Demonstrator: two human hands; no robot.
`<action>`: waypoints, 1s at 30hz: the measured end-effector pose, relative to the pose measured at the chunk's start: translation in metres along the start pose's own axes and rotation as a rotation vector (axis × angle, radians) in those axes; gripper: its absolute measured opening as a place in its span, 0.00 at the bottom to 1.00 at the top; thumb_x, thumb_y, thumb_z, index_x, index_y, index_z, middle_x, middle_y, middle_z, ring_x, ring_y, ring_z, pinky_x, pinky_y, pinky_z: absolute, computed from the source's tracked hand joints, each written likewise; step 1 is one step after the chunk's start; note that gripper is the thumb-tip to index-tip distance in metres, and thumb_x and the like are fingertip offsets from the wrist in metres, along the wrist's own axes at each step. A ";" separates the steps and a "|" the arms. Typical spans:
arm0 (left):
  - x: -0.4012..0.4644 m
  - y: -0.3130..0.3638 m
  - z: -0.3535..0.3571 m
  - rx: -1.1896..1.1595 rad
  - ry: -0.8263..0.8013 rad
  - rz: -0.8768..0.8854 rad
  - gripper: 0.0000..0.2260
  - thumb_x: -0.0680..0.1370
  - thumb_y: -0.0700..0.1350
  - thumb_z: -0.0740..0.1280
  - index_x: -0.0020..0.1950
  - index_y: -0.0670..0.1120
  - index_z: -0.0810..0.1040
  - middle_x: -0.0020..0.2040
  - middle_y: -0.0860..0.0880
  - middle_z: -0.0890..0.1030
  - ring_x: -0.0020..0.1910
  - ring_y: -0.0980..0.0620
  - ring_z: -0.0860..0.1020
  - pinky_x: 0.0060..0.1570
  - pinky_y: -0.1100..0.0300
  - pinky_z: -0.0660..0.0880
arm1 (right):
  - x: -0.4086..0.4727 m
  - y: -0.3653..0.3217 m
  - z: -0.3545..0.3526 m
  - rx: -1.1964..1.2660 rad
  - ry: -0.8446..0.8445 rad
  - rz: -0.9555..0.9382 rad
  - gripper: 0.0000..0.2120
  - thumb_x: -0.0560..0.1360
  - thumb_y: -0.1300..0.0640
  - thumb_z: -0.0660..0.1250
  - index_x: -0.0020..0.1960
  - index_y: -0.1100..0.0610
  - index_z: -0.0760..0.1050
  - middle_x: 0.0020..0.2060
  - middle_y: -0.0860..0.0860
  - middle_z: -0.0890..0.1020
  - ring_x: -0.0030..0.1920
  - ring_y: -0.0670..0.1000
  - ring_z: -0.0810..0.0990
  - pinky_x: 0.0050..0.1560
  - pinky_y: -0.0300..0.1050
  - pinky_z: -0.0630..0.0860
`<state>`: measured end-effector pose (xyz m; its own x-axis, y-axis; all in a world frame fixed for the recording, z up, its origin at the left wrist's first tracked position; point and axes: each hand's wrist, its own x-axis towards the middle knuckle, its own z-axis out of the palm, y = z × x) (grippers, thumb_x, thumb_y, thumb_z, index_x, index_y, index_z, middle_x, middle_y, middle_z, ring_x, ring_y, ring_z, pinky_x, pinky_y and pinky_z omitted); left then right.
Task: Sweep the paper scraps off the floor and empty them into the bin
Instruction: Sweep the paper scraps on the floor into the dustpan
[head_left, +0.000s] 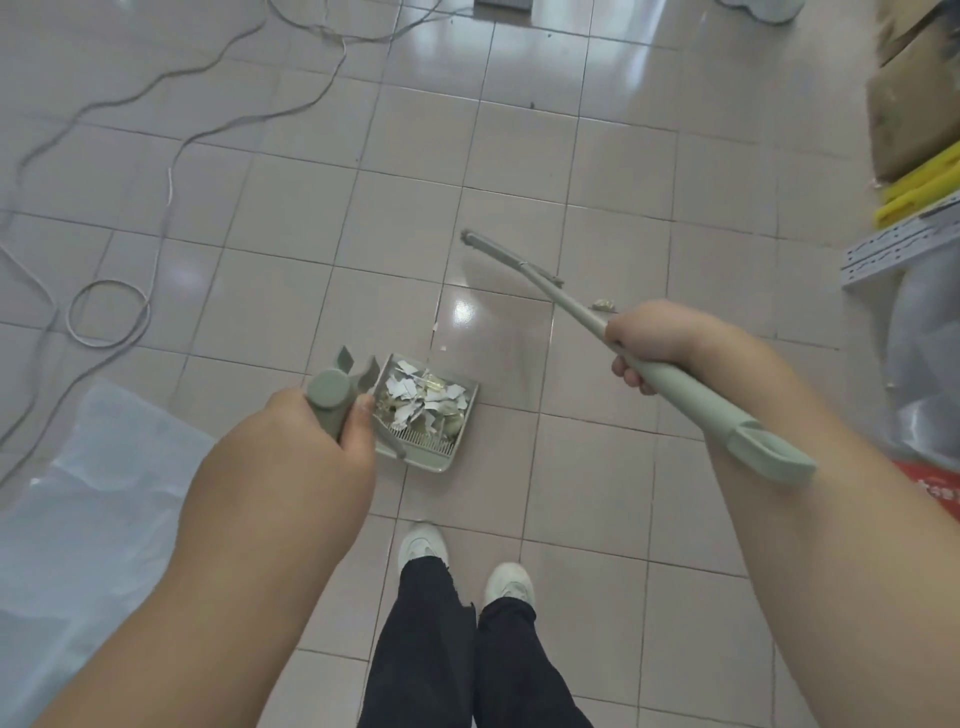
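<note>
The tiled floor (291, 218) takes up pretty much the whole view, pale pinkish squares with glare spots on them. A clear plastic sheet (78, 499) is spread over the floor's near left corner, and grey cables (171, 171) are snaked and looped across the left side toward the far edge. Cardboard (904, 119), something yellow (919, 192) and a perforated metal strip (904, 249) are piled along the right edge, with more clear plastic (930, 364) below them and a bit of something red (935, 488) just under that.

Black trousers (467, 649) and white shoes (422, 545) are seen at the near edge, roughly in the middle.

The broom (649, 358) is held in the right hand (649, 338), fingers curled round the green handle about midway, so a proper clenched grasp. It's angled out over the floor with the head end pointing to the far side, seen edge-on, and whether it's touching the tiles can't be told.

The dustpan (447, 441) is sat near the middle of the floor, just in front of the shoes. Its upright handle is gripped by the left hand (311, 431), fingers wrapped around it just under the round top cap.

The paper scraps (426, 402) are heaped inside the dustpan, white and yellowish bits against the comb teeth at its near wall. One small crumpled scrap (602, 305) is left on the tiles just beside the broom handle, right by the right hand. A tiny white fleck (434, 326) is also spotted on a grout line just beyond the dustpan.
</note>
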<state>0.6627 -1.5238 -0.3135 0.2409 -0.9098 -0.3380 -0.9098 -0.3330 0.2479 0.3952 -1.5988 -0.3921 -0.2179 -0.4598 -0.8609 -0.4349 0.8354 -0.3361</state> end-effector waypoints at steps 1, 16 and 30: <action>0.005 -0.003 -0.001 0.002 -0.002 -0.009 0.19 0.77 0.59 0.56 0.37 0.44 0.68 0.31 0.46 0.75 0.32 0.45 0.73 0.32 0.54 0.69 | 0.008 -0.006 0.003 0.020 0.011 0.004 0.07 0.79 0.61 0.53 0.54 0.62 0.67 0.30 0.57 0.73 0.13 0.48 0.70 0.18 0.31 0.67; 0.025 -0.029 0.004 -0.024 -0.056 -0.030 0.19 0.77 0.60 0.55 0.42 0.44 0.68 0.31 0.49 0.73 0.31 0.46 0.73 0.30 0.56 0.67 | 0.027 -0.003 0.081 -0.161 -0.086 0.157 0.10 0.80 0.62 0.51 0.55 0.63 0.68 0.29 0.58 0.72 0.22 0.52 0.71 0.21 0.34 0.68; 0.029 -0.037 0.006 -0.027 -0.034 -0.016 0.18 0.77 0.60 0.55 0.42 0.44 0.65 0.30 0.50 0.69 0.32 0.45 0.70 0.31 0.56 0.65 | 0.016 -0.038 0.060 -0.118 -0.001 0.052 0.11 0.79 0.61 0.53 0.57 0.60 0.71 0.30 0.56 0.74 0.21 0.51 0.71 0.19 0.32 0.68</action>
<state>0.7014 -1.5359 -0.3382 0.2437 -0.8955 -0.3725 -0.8963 -0.3546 0.2663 0.4610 -1.6200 -0.4162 -0.2416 -0.4163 -0.8765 -0.5229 0.8168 -0.2438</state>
